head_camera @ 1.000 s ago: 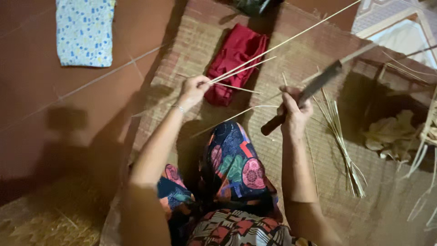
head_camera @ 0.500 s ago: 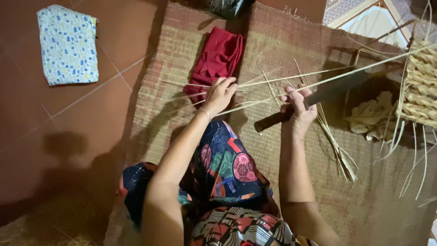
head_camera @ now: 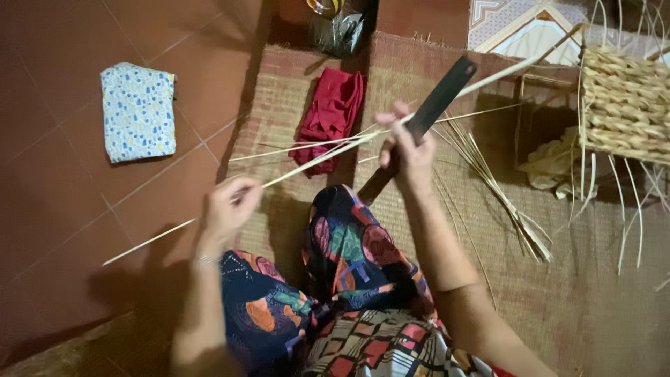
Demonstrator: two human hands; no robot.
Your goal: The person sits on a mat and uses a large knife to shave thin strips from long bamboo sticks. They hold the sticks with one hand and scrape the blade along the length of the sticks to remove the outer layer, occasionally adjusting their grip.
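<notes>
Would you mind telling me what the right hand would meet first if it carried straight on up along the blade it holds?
Probably nothing close: past the right hand and knife lies bare mat, then tiled floor. Depth is unclear.

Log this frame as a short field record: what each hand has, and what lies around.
left hand: pinching a long thin cane strip
right hand: gripping a dark long-bladed knife, blade against the strip
surface: woven mat on red tile floor
nearby: red cloth, bundle of strips, half-woven basket, blue patterned cloth
</notes>
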